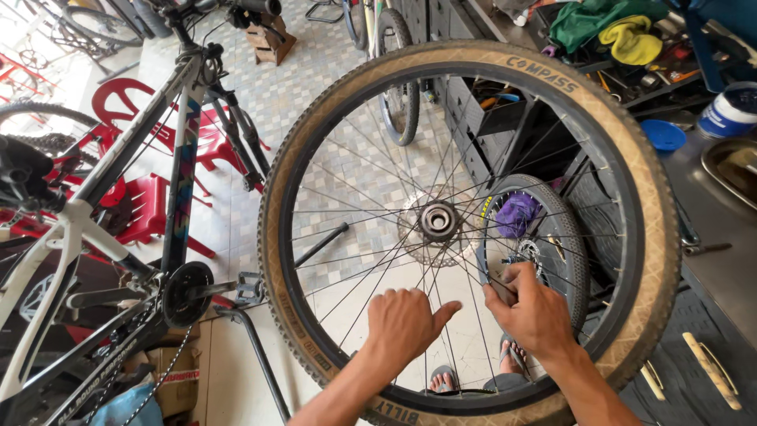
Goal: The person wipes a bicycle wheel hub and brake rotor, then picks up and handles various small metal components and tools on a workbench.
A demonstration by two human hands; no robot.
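We hold a tan-walled spoked bike wheel (470,229) upright; hub just above both hands. Left hand (404,323) curled on spokes, right hand (535,309) nearer, pinching prob. a small tool.

Both hands (473,315) on wheel spokes (394,260)

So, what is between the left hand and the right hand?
Head view: only thin metal spokes cross between left hand and right hand.
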